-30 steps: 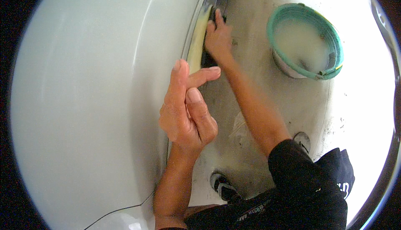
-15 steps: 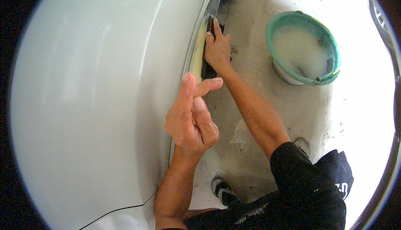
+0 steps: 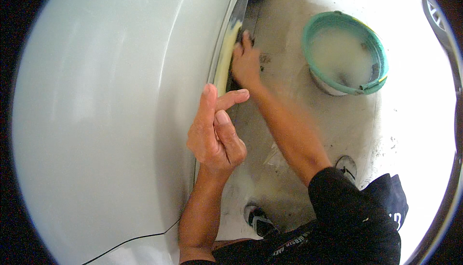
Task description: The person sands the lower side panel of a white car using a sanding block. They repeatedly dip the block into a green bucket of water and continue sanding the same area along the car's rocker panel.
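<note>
Pale car body [image 3: 106, 96] fills the left side; grey floor [image 3: 284, 38] alongside. Green-rimmed bucket [image 3: 307, 48] stands on the floor to the right, cloudy water [image 3: 340, 55] inside. Left hand [image 3: 216, 135] raised in front of the car's lower edge, fingers apart and loosely bent, nothing seen in it; pose unchanged from half a second ago. Right hand [image 3: 247, 65] clamped on a dark block [image 3: 232, 82], mostly hidden under it, beside the yellowish strip [image 3: 225, 62] on the car's lower edge. Block has slid nearer the person; strip's far end now shows beyond it.
</note>
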Available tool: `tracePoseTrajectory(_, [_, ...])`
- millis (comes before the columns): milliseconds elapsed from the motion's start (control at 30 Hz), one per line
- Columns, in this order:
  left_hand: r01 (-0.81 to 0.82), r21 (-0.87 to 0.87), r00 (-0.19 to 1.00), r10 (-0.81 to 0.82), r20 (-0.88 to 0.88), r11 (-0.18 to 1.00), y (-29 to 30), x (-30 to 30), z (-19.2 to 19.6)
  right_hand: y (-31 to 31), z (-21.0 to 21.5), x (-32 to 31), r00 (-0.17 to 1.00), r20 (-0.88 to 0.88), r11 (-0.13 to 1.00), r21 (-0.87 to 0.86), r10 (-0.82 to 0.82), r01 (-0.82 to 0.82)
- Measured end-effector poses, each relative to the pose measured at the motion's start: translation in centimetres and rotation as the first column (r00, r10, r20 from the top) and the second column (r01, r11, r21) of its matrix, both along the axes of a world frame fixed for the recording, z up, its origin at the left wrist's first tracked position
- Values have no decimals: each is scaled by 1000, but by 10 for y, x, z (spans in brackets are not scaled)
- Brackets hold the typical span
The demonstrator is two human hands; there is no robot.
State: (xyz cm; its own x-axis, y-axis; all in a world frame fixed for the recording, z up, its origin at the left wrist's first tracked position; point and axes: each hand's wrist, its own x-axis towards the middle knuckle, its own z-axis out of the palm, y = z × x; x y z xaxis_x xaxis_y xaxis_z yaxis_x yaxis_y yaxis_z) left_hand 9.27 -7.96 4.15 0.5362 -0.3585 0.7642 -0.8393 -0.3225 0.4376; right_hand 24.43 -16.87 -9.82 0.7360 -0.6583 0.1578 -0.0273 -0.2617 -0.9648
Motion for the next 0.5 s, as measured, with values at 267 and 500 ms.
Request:
tracePoseTrajectory(267, [-26, 14, 1000, 26, 10, 1000, -3, -8, 11, -17, -8, -3, 999, -32, 993, 120, 22, -18])
tracePoseTrajectory(500, [-24, 2, 1000, 23, 19, 1000, 2, -5, 14, -36, 13, 22, 999, 33, 997, -77, -21, 23])
